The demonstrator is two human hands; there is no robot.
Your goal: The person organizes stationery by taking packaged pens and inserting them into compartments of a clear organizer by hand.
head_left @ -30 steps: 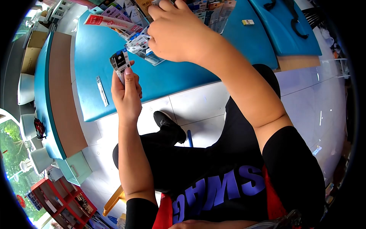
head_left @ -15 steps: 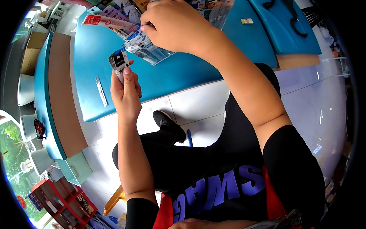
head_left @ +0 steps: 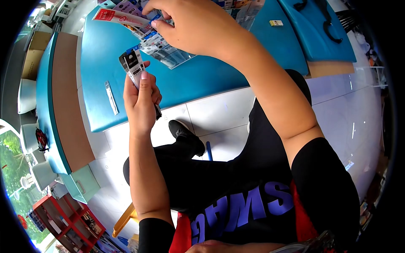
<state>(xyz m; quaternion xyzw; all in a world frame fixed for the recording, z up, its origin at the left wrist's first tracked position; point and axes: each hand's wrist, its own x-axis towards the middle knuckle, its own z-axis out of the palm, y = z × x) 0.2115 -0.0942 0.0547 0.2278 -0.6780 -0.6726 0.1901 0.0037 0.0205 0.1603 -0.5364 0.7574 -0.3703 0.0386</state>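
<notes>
My left hand [head_left: 142,97] is closed around a bundle of slim black-and-white packets [head_left: 133,65], held upright above the near edge of the blue table [head_left: 190,86]. My right hand [head_left: 190,25] is over a clear box [head_left: 179,59] filled with many small packets, its thumb and fingers at the packets on the box's left side. Whether the fingers pinch one is hard to make out. A long red-and-white packet [head_left: 124,17] sticks out of the box to the left. One slim packet [head_left: 111,98] lies alone on the table's left part.
A small yellow-and-white box [head_left: 276,23] lies on the table at the right. Beyond it is a blue padded surface [head_left: 316,38] with a black strap. Another blue-topped table [head_left: 52,105] stands at the left. My legs are below the near edge.
My right hand has moved left over the packets, with thumb and fingers now spread further apart. The bundle in my left hand has tilted slightly left, and a dark end shows below that hand.
</notes>
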